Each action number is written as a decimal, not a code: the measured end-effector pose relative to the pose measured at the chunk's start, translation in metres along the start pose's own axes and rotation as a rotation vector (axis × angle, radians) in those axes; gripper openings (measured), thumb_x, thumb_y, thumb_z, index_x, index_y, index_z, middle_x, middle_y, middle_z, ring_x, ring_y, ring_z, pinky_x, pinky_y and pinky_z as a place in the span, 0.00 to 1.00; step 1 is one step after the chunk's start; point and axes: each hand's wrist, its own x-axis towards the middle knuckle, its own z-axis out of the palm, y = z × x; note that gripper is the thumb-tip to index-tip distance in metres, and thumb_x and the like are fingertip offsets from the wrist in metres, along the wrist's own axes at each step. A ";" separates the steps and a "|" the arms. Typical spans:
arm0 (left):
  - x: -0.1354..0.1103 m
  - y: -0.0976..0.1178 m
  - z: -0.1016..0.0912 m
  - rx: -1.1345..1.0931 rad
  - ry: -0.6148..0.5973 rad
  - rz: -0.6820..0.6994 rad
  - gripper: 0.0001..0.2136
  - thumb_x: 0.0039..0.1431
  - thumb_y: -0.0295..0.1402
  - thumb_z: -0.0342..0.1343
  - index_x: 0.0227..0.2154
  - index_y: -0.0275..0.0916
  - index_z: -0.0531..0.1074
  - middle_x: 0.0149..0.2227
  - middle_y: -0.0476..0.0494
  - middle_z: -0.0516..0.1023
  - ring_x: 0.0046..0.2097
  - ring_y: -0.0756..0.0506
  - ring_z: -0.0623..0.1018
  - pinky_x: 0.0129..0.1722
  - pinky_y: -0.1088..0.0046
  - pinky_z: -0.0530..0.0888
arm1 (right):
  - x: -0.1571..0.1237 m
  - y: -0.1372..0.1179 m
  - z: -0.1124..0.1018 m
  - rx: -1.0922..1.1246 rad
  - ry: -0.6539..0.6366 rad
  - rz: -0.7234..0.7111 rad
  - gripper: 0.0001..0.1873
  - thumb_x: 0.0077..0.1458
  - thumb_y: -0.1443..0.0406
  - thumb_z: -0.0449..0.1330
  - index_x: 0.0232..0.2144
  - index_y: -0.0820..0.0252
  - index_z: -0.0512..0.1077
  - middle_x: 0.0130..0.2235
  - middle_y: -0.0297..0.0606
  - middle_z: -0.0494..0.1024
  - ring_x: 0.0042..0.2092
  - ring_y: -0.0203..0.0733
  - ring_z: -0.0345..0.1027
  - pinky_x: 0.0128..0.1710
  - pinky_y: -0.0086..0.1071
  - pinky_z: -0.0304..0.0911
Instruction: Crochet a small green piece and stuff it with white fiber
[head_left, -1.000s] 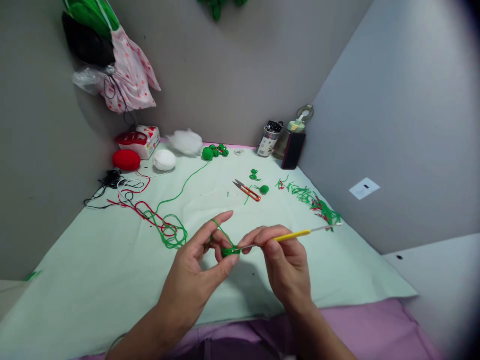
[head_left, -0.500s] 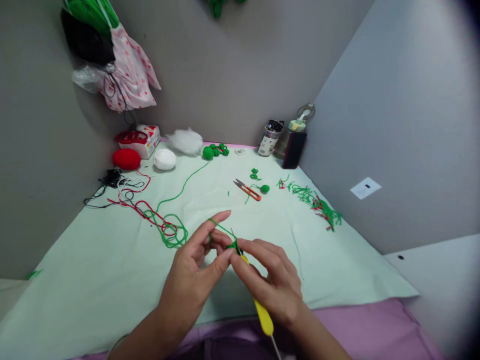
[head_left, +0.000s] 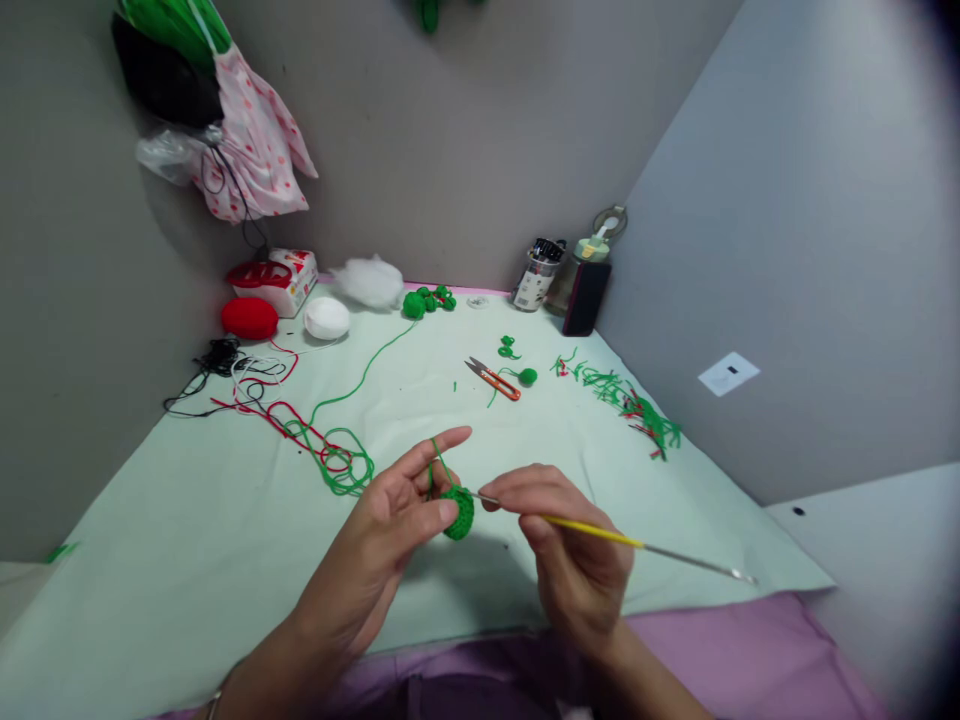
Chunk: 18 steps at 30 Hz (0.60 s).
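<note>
My left hand [head_left: 397,510] pinches a small round green crochet piece [head_left: 460,514] between thumb and fingers. Green yarn [head_left: 441,456] runs from the piece up over the raised index finger of that hand. My right hand [head_left: 574,540] is closed on a crochet hook [head_left: 596,530] with a yellow handle and metal ends. One end of the hook meets the top edge of the green piece, and its exact place in the stitches is too small to make out. The other end points out to the right over the cloth.
Orange thread snips [head_left: 495,380] and a small green ball [head_left: 527,377] lie beyond my hands. Yarn loops [head_left: 345,465] spread at left, near red [head_left: 250,318] and white [head_left: 327,318] yarn balls. Green scraps [head_left: 626,400] lie right; a phone [head_left: 586,300] leans on a bottle [head_left: 562,290].
My right hand has moved right and swung the hook from pointing down toward me to nearly level. The green piece has turned and shows more fully in my left hand.
</note>
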 end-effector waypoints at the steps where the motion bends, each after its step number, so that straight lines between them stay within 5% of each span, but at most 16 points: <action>1: 0.000 0.001 -0.001 0.003 -0.002 0.002 0.23 0.56 0.35 0.70 0.56 0.46 0.81 0.34 0.50 0.71 0.37 0.48 0.67 0.43 0.69 0.67 | 0.001 0.000 0.000 0.049 0.034 0.042 0.13 0.70 0.69 0.59 0.48 0.50 0.82 0.40 0.40 0.85 0.42 0.44 0.79 0.41 0.40 0.75; 7: -0.001 -0.005 0.002 0.009 -0.049 0.034 0.21 0.56 0.35 0.71 0.54 0.47 0.82 0.36 0.49 0.72 0.39 0.47 0.72 0.45 0.69 0.70 | 0.010 0.003 0.003 0.283 0.088 0.214 0.09 0.70 0.61 0.62 0.40 0.52 0.83 0.36 0.38 0.84 0.34 0.41 0.77 0.35 0.35 0.75; 11: 0.000 -0.010 0.006 0.004 -0.046 0.060 0.22 0.57 0.34 0.70 0.55 0.49 0.81 0.39 0.47 0.77 0.40 0.47 0.74 0.44 0.70 0.73 | 0.012 0.001 0.007 0.047 0.035 0.075 0.08 0.69 0.64 0.63 0.42 0.52 0.84 0.39 0.40 0.86 0.44 0.44 0.80 0.44 0.37 0.77; 14: 0.001 -0.013 0.007 0.046 0.028 0.084 0.20 0.58 0.34 0.72 0.54 0.50 0.82 0.38 0.49 0.78 0.40 0.49 0.73 0.45 0.73 0.72 | 0.008 0.000 0.008 -0.101 0.028 -0.005 0.11 0.70 0.68 0.60 0.46 0.51 0.83 0.39 0.39 0.85 0.41 0.42 0.80 0.40 0.34 0.78; 18: 0.003 -0.013 0.005 -0.048 0.035 0.019 0.24 0.53 0.38 0.75 0.54 0.50 0.82 0.37 0.49 0.78 0.40 0.50 0.74 0.44 0.76 0.71 | 0.000 0.002 0.007 -0.480 -0.059 -0.256 0.19 0.65 0.74 0.64 0.53 0.49 0.81 0.47 0.41 0.84 0.47 0.45 0.80 0.44 0.36 0.78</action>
